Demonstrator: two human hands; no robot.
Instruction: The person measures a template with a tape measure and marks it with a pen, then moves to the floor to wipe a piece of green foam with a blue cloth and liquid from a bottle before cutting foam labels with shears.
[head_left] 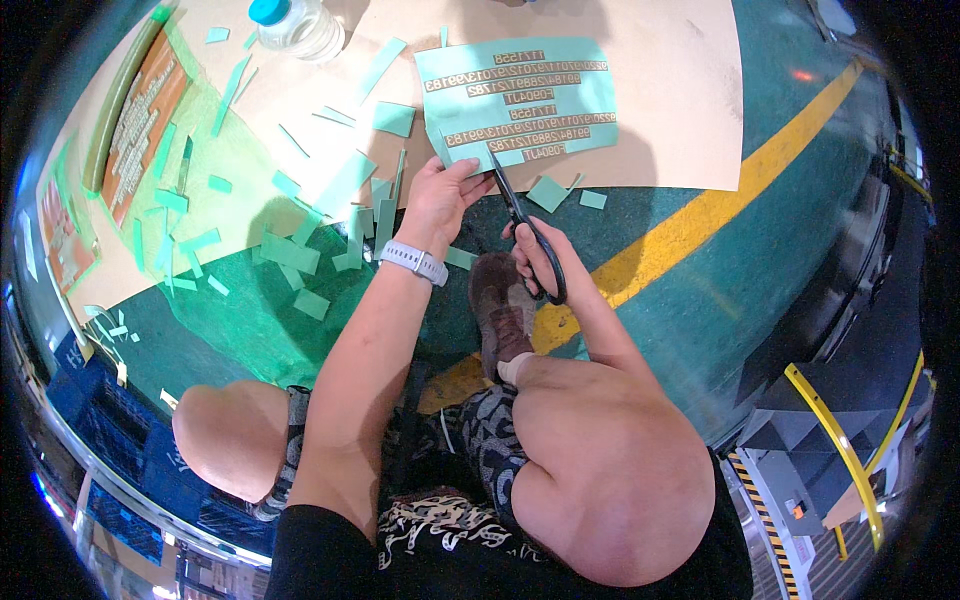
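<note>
My left hand point(437, 200) grips the lower left edge of a pale green sheet point(520, 100) with rows of cut-out characters, which lies on brown paper point(660, 100). My right hand point(535, 255) is closed through the handles of black scissors point(520, 215), blades pointing up into the sheet's lower edge. A white watch point(414, 262) is on my left wrist. I sit on the floor, my shoe point(500, 305) just below the hands.
Several pale green paper scraps point(300, 250) litter the floor and brown paper to the left. A clear bottle with a blue cap point(295, 25) stands at the top. Orange stencil sheets point(135, 130) lie far left. A yellow floor line point(720, 200) runs diagonally right. Blue crates point(110, 430) sit lower left.
</note>
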